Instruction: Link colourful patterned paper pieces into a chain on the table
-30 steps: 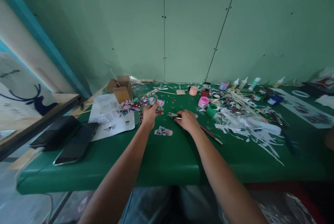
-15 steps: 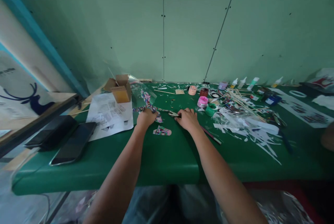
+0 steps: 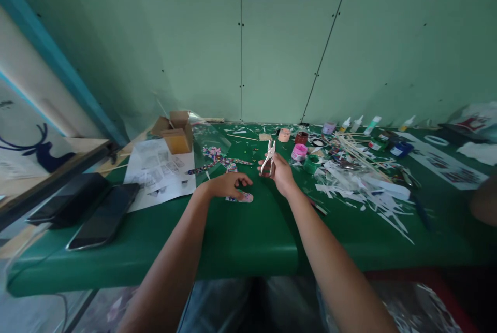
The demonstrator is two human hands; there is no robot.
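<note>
My right hand (image 3: 280, 173) holds a small metal hole punch (image 3: 268, 156) upright above the green table (image 3: 248, 234). My left hand (image 3: 228, 185) rests low on the table, its fingers apart and reaching over a small colourful patterned paper piece (image 3: 244, 197). Just behind the hands lies a larger colourful cut-out shape (image 3: 219, 160) flat on the table.
Two dark phones (image 3: 101, 216) and a printed sheet (image 3: 160, 172) lie at the left, with small cardboard boxes (image 3: 175, 133) behind. Paint pots (image 3: 301, 151), glue bottles (image 3: 371, 125), wooden sticks and white paper scraps (image 3: 365, 185) crowd the right. Another person's arm (image 3: 483, 201) shows at the right edge.
My right hand has lifted the hole punch off the table. My left hand let go of the large colourful cut-out and moved down onto the small patterned piece.
</note>
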